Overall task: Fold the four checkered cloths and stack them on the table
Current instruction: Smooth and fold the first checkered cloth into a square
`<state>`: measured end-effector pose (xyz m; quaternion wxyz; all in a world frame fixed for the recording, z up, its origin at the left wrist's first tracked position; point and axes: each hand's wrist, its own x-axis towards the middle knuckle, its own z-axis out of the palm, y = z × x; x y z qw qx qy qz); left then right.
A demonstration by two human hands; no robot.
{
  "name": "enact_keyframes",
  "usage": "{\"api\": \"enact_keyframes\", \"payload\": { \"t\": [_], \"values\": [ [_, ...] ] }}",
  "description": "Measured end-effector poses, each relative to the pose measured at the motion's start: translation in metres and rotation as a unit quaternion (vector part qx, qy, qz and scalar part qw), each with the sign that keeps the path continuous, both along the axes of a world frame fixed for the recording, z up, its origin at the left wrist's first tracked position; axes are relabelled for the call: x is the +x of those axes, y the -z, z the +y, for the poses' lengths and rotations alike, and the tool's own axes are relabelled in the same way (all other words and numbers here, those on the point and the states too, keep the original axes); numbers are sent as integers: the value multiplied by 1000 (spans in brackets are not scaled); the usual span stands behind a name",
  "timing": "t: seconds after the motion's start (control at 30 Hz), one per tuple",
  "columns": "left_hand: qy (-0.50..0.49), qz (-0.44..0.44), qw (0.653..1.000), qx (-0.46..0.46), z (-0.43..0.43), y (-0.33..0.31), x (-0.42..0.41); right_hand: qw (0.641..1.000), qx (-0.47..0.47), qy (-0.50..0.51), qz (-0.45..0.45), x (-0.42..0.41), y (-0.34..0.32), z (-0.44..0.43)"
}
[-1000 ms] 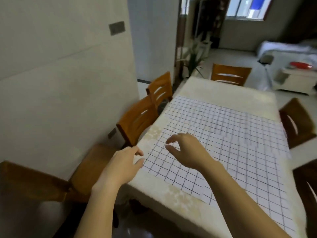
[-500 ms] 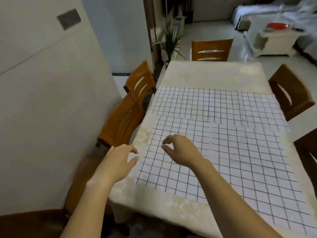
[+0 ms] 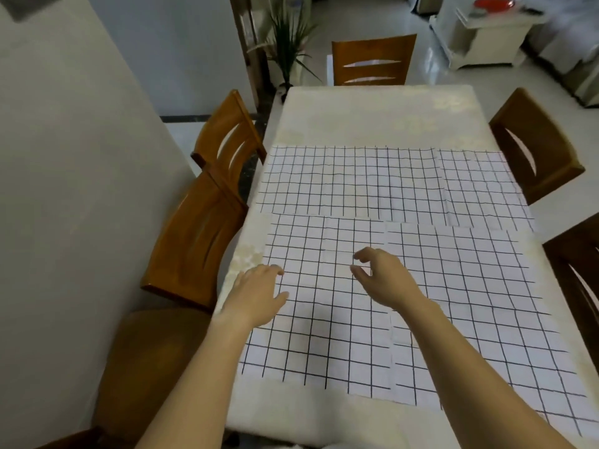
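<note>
Over the near-left cloth [image 3: 324, 332] we hover our left hand [image 3: 256, 299], fingers relaxed, and our right hand [image 3: 385, 280], loosely curled; both empty. Four cloths [image 3: 343, 183] lie flat on the counter [image 3: 372, 115].

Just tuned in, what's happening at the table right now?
A person is at the table with four checkered cloths spread flat: the far-left cloth, far-right cloth, near-right cloth and near-left cloth. Both hands are over the near-left one: the left hand by its left edge with relaxed fingers, the right hand over its middle, thumb and fingers loosely curved, holding nothing. No cloth is folded yet.
</note>
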<state>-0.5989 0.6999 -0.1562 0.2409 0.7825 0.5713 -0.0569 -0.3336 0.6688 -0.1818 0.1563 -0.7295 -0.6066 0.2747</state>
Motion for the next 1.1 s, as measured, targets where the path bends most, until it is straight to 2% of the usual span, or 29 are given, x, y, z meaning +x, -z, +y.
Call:
{"api": "enact_keyframes", "payload": {
  "t": [0.13, 0.27, 0.4, 0.53, 0.7, 0.87, 1.1],
  "values": [
    [5, -66, 997, -46, 38, 62, 9, 998, 21, 51, -24, -8, 32, 14],
    [41, -33, 997, -52, 72, 130, 22, 995, -22, 58, -72, -21, 89, 38],
    [75, 3, 997, 2, 103, 181, 25, 985, -74, 1, -159, -29, 147, 56],
    [99, 56, 989, 98, 109, 223, 12, 981, -75, -12, -178, -39, 185, 51],
    [102, 57, 984, 137, 110, 233, 13, 975, -41, 11, -217, -40, 193, 45],
    [98, 64, 982, 151, 111, 236, 13, 976, -40, 8, -216, -42, 191, 43],
    [97, 60, 984, 135, 108, 229, 12, 973, -86, -5, -214, -42, 188, 47]
  ]
}}
